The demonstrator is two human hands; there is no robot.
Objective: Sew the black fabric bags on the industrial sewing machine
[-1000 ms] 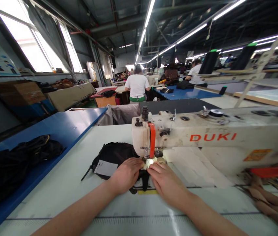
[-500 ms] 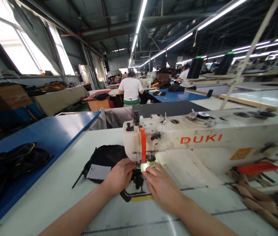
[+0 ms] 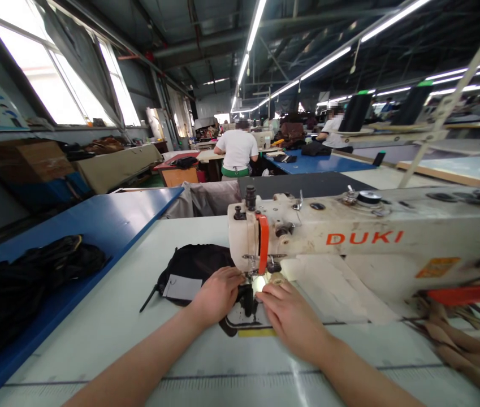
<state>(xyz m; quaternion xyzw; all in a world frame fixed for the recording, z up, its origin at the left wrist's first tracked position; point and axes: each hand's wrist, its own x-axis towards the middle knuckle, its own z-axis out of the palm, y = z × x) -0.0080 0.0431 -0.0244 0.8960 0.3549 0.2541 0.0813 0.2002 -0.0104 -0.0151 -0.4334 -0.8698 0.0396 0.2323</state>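
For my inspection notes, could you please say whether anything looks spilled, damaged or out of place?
Nothing spilled or broken stands out; only the sewing machine looks grubby, its pale casing darkly smudged in places.

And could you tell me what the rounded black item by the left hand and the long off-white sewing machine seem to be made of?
Rounded black item: probably fabric, matte, given its dull surface and soft outline.
Long off-white sewing machine: likely painted metal, satin; its body looks rigid and smudged.
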